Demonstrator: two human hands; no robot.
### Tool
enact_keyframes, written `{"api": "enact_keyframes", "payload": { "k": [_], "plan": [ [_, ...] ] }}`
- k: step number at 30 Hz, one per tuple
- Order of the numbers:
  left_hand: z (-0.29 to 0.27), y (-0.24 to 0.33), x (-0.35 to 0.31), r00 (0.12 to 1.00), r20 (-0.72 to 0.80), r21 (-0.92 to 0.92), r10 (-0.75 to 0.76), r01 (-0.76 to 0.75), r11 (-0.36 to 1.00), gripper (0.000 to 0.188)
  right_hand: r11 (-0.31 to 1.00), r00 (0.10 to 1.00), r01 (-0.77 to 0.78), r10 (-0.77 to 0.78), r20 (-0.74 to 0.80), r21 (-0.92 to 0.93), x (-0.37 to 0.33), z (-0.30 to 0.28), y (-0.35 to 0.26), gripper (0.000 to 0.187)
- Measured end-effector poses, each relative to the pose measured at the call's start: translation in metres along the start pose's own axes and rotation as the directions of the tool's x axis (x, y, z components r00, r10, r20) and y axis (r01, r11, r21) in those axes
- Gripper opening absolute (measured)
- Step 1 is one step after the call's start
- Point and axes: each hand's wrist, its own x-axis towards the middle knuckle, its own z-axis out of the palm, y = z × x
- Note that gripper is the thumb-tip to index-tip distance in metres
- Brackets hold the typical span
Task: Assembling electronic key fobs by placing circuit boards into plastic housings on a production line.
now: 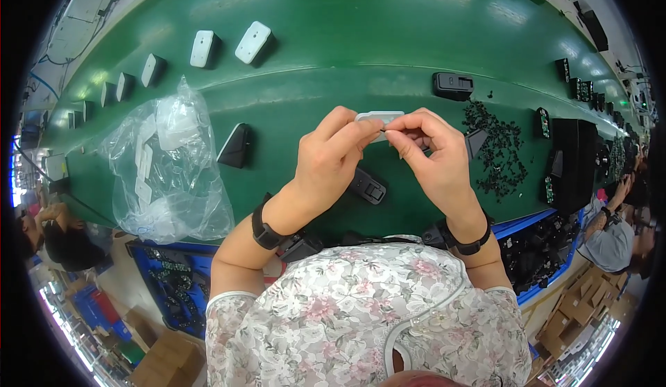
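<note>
My left hand (329,150) and my right hand (436,152) meet fingertip to fingertip over the middle of the bench. Thumbs and forefingers are pinched together around a tiny black part (383,130). Just behind the fingertips shows a pale grey-white plastic cover (395,116); my fingers hide much of it, so whether a hand supports it I cannot tell. A black plastic housing (368,186) lies below, between my wrists. To the right of my right hand, a heap of small black parts (494,151) spreads over the green bench (298,96), with a dark wedge-shaped piece (475,142) at its edge.
A clear plastic bag (173,172) with white covers lies at left, beside a black wedge-shaped housing (234,145). White-faced housings (253,42) stand in a row behind. Another black housing (454,86) and a black box (574,161) are at right. Blue trays (531,290) flank me.
</note>
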Motion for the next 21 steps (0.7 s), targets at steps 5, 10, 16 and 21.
{"api": "enact_keyframes", "payload": {
  "k": [5,10,16,21],
  "plan": [
    [0.002,0.011,0.004,0.898,0.104,-0.573,-0.429,0.406,0.712,0.030,0.999,0.999,0.011,-0.012,-0.051,-0.035,0.004,0.003,0.010,0.006],
    [-0.003,0.001,-0.001,0.845,0.255,-0.616,-0.470,0.517,0.594,0.027,0.972,0.983,0.152,-0.167,-0.074,-0.177,0.007,0.007,0.009,0.008],
    [-0.004,-0.007,-0.001,0.807,0.308,-0.641,-0.505,0.568,0.517,0.011,0.977,0.993,0.099,-0.108,-0.039,-0.188,0.011,0.009,0.009,0.008],
    [-0.001,-0.004,-0.001,0.854,0.257,-0.683,-0.453,0.492,0.540,0.011,0.981,0.985,0.108,-0.127,-0.115,-0.159,0.010,0.016,0.010,0.008]
  ]
}}
